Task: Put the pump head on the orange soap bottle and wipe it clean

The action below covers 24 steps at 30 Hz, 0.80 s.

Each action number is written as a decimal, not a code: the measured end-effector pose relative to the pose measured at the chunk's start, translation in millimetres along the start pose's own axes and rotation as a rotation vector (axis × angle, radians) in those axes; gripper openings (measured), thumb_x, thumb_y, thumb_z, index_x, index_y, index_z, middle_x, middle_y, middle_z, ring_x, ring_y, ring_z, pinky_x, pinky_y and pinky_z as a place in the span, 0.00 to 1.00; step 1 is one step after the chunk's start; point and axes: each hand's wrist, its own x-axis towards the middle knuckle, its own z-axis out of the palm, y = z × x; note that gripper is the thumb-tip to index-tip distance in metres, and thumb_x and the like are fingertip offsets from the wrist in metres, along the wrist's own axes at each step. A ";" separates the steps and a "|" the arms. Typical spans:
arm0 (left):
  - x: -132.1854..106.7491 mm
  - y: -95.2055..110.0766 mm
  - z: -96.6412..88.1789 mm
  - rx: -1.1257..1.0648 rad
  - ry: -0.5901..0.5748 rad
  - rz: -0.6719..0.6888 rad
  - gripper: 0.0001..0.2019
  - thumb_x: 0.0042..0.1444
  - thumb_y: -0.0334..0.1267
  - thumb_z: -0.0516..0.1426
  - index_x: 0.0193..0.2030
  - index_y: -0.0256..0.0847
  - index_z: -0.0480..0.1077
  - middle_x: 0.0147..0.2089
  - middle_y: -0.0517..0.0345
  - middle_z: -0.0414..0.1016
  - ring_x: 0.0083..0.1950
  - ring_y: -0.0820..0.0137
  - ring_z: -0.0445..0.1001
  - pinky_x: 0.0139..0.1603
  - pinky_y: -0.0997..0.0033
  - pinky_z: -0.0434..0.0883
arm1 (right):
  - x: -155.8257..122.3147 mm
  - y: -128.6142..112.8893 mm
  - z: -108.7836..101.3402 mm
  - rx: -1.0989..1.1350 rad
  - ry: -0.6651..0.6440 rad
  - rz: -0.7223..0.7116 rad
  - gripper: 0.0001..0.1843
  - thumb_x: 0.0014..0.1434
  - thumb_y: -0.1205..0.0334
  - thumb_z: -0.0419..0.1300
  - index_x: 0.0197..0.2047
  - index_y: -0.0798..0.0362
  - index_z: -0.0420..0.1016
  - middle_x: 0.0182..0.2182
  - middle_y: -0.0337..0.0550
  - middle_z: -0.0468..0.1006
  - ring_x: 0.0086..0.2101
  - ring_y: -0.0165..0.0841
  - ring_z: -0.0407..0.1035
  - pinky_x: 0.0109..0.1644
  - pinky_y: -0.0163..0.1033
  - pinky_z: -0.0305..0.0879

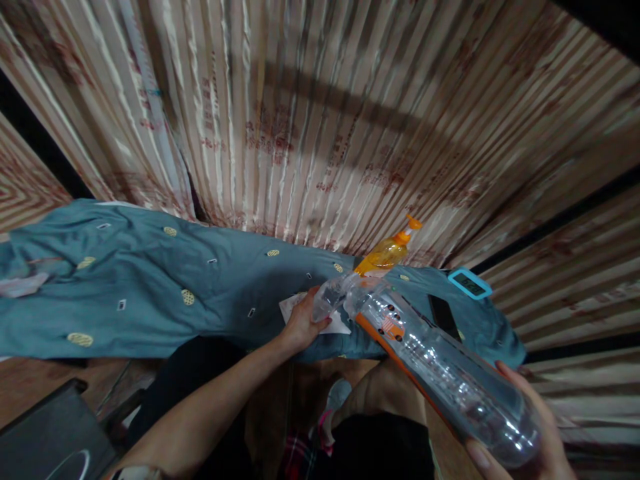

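Observation:
My right hand (525,427) is closed round the base of a large clear plastic bottle (440,367) with an orange label, held tilted so its mouth points up and left. My left hand (303,327) is wrapped round a small clear plastic bottle or cup (333,297), which touches the large bottle's mouth. An orange dispenser bottle (387,253) with an orange cap stands just behind them on the teal cloth (165,287). A white paper (300,310) lies under my left hand.
The teal cloth covers a table in front of a striped curtain (320,120). A black phone (444,317) and a small blue-framed digital device (470,283) lie at the right end. A dark object (50,433) sits at lower left. My knees are below.

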 end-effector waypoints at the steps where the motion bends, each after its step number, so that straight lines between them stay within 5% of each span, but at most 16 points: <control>1: -0.2 0.5 -0.2 0.009 -0.006 -0.002 0.32 0.47 0.28 0.67 0.61 0.42 0.68 0.59 0.49 0.79 0.63 0.55 0.77 0.68 0.50 0.70 | 0.0 0.0 -0.1 -0.001 -0.005 0.004 0.47 0.64 0.50 0.64 0.79 0.49 0.48 0.64 0.51 0.67 0.53 0.43 0.73 0.50 0.39 0.78; 24: 0.0 1.9 -0.3 -0.012 0.001 -0.006 0.32 0.47 0.30 0.68 0.60 0.43 0.68 0.59 0.50 0.80 0.62 0.53 0.78 0.68 0.49 0.70 | -1.3 -2.9 3.1 0.012 0.016 0.019 0.45 0.65 0.50 0.63 0.78 0.50 0.49 0.62 0.51 0.69 0.52 0.41 0.75 0.50 0.38 0.78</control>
